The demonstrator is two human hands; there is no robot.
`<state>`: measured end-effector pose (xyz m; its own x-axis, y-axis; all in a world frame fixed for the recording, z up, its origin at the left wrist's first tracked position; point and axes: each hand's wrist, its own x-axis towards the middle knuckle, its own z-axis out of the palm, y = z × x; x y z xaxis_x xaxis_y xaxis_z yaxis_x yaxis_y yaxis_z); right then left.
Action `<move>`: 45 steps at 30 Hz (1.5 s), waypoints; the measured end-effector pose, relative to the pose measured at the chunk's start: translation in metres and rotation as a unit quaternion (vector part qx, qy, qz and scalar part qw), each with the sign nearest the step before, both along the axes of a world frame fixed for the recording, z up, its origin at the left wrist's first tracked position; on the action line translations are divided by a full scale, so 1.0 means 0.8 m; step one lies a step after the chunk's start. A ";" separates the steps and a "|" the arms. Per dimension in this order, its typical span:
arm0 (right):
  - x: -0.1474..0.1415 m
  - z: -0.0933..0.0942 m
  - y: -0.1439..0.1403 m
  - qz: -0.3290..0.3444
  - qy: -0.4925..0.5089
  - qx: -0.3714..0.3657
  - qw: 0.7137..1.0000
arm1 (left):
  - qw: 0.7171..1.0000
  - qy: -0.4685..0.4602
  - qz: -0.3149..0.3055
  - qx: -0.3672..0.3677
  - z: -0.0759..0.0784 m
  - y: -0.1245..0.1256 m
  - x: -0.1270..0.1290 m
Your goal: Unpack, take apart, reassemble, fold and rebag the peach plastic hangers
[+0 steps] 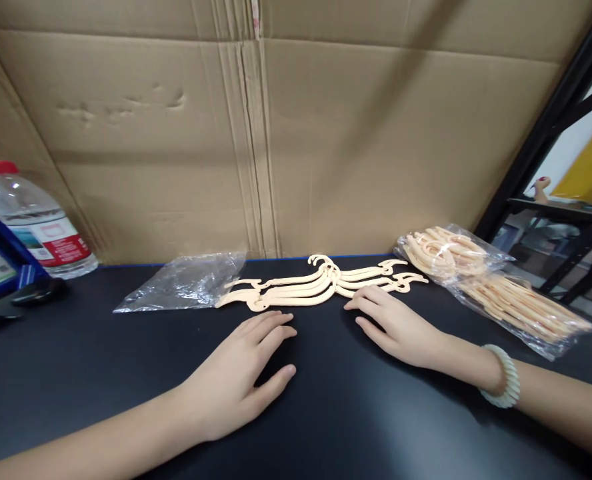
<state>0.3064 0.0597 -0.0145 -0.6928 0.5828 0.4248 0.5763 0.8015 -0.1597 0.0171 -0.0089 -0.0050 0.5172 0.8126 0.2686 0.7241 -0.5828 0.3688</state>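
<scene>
Several cream-coloured plastic clothes hangers (301, 291) lie in a loose stack on the black table (321, 413), their hooks pointing to the back. My left hand (243, 370) rests on the table just in front of the stack's left half, fingers spread and holding nothing. Close to the stack's right half is my right hand (396, 327), its fingers stretched out over the table and partly in front of the hangers; whether a fingertip touches them I cannot tell. Left of the hangers lies a clear plastic bag (176, 283), flat and crumpled.
Two clear bags of hangers, one behind (443, 252) and one in front (526, 307), lie at the right. A water bottle (41, 223) with a red cap stands at the left, near small black items (39, 292). Cardboard (401, 133) walls off the back.
</scene>
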 end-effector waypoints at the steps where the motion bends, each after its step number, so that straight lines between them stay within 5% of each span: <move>1: 0.001 -0.001 0.001 0.002 0.002 -0.004 1.000 | 1.000 0.002 0.001 0.001 0.000 0.000 0.000; 18: 0.011 -0.003 0.010 0.037 -0.020 -0.037 0.998 | 0.992 0.111 -0.005 0.054 -0.002 0.002 0.004; 45: 0.018 -0.006 0.005 0.035 -0.022 -0.025 0.999 | 0.994 0.105 -0.008 0.042 0.000 0.001 0.004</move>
